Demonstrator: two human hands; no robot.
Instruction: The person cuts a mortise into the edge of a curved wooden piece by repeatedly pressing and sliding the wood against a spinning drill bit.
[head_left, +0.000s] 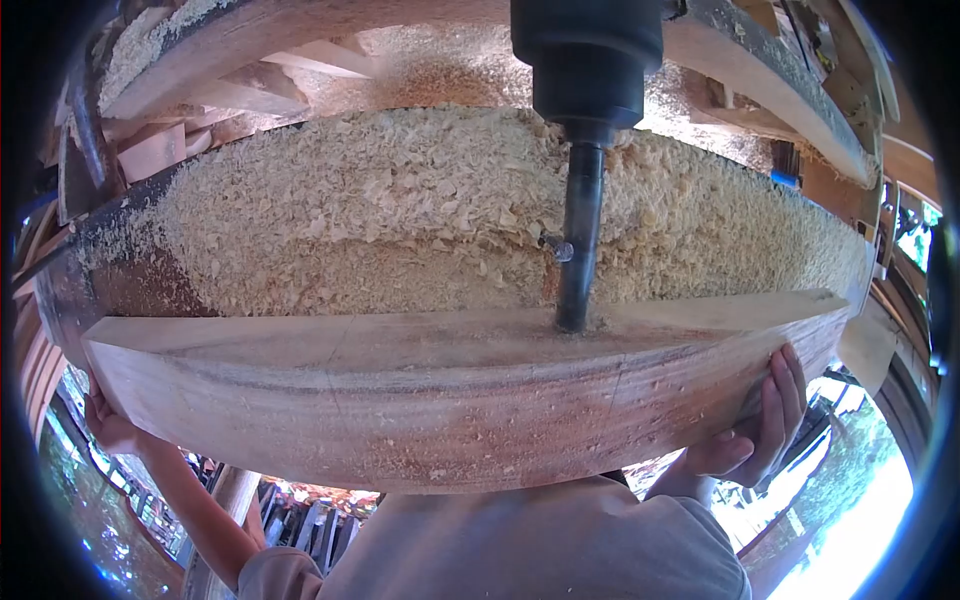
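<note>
A thick, pale wooden beam lies across the front of the machine table, looking curved through the wide lens. My left hand grips its left end, with the fingers partly hidden behind the wood. Near the right end, my right hand holds the beam, its fingers against the face and its thumb lower down. Between the hands, a dark vertical bit hangs from a black machine head. The bit's tip meets the beam's upper face, right of centre; whether it is inside the wood I cannot tell.
Wood shavings are heaped across the table behind the beam and around the bit. A small bolt juts from the bit's side. Further back lie wooden pieces and a long curved-looking timber. A dark metal bar stands at left.
</note>
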